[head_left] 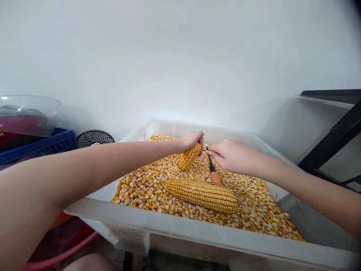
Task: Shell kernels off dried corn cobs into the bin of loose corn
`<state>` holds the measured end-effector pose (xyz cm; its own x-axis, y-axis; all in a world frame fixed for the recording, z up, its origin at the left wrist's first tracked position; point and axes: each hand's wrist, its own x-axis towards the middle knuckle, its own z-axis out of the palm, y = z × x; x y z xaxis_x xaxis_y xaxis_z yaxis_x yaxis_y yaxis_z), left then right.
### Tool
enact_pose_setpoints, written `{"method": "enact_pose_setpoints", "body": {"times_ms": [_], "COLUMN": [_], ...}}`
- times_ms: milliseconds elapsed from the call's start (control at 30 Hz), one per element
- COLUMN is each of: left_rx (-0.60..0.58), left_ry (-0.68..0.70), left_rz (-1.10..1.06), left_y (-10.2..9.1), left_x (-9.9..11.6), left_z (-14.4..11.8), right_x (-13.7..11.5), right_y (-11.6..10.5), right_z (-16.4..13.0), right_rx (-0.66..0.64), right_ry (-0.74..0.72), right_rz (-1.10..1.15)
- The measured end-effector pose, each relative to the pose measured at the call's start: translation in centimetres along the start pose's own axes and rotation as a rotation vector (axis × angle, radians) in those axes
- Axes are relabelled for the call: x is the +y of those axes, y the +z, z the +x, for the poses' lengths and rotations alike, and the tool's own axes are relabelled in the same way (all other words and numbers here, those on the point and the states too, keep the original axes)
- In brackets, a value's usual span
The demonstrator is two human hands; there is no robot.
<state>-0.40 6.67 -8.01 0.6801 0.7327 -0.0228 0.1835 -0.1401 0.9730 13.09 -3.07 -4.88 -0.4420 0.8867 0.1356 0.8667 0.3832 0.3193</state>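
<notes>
Left hand [191,140] clamps a corn cob [189,156] upright over the kernel-filled bin [180,226], right hand [232,155] closed on an orange-handled screwdriver [213,171] at the cob's top; a slip could likely drive the tip into the left fingers.

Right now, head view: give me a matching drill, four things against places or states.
Things:
1. left hand
2. right hand
3. whole corn cob
4. small black fan

Places or states:
A. lying on the loose kernels
B. outside the bin, at its left
C. gripping a small corn cob
D. holding an orange-handled tool

Pairs: 1-C, 2-D, 3-A, 4-B
</notes>
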Motion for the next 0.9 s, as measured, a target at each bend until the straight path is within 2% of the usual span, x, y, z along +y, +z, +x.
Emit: {"method": "enact_pose_setpoints", "body": {"times_ms": [300,467,667,800,900], "left_rx": [0.035,0.107,0.186,0.135,0.067], "left_ry": [-0.010,0.076,0.171,0.169,0.184], "left_rz": [-0.011,0.080,0.275,0.268,0.314], "left_y": [0.2,0.6,1.1,1.2,1.7], "left_x": [0.3,0.0,-0.5,-0.5,-0.4], "left_z": [-0.3,-0.2,0.2,0.1,0.0], "right_x": [-0.4,-0.9,-1.7,-0.9,0.4], "right_y": [0.2,0.6,1.0,0.5,-0.1], "right_z": [0.1,-0.1,-0.2,0.1,0.1], "right_rx": [0.022,0.021,-0.072,-0.059,-0.082], "right_ry": [0.046,0.060,0.007,-0.013,-0.128], "right_rz": [0.017,0.021,-0.093,-0.019,0.078]}}
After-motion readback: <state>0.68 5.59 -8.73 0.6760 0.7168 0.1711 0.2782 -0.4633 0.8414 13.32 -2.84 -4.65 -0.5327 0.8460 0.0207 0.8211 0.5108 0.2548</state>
